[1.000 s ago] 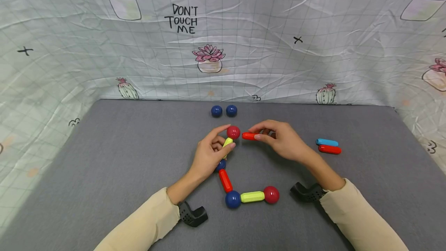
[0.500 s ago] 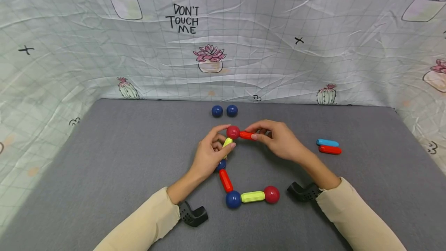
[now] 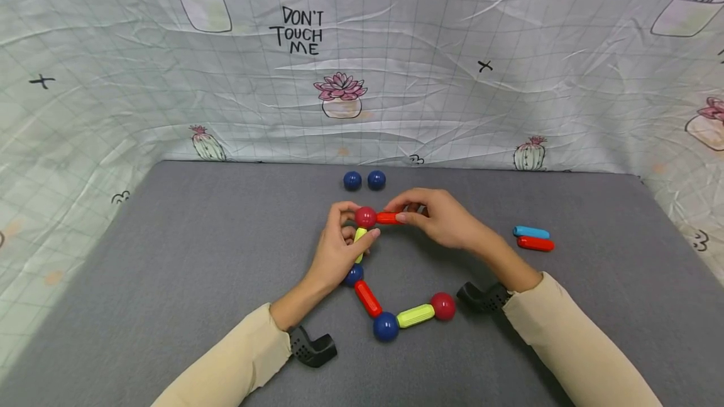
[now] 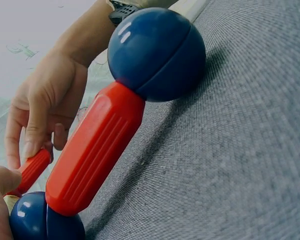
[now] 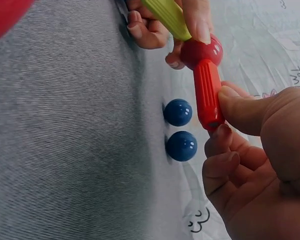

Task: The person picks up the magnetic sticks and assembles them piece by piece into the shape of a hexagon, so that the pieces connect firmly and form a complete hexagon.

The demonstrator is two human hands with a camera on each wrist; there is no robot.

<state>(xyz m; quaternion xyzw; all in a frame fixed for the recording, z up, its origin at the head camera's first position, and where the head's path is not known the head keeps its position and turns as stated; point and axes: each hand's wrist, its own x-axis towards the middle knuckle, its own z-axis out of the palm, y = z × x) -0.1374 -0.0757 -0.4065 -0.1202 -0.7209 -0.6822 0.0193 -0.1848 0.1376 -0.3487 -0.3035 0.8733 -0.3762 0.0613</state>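
A chain of sticks and balls lies on the grey mat (image 3: 198, 256): red ball (image 3: 365, 217), yellow-green stick (image 3: 359, 240), blue ball (image 3: 353, 275), red stick (image 3: 368, 298), blue ball (image 3: 386, 326), yellow-green stick (image 3: 415, 316), red ball (image 3: 443, 306). My left hand (image 3: 339, 250) pinches the top red ball and the yellow-green stick under it. My right hand (image 3: 438, 218) pinches a short red stick (image 3: 388, 218) whose end touches that red ball. The right wrist view shows the red stick (image 5: 208, 95) joined to the red ball (image 5: 202, 50).
Two loose blue balls (image 3: 364, 180) sit near the mat's far edge. A light blue stick (image 3: 530, 232) and a red stick (image 3: 534, 244) lie side by side to the right. A printed cloth backdrop (image 3: 362, 55) surrounds the mat.
My right hand brought the red stick left until it met the top red ball. The chain's top has swung left and its lower part has tilted.
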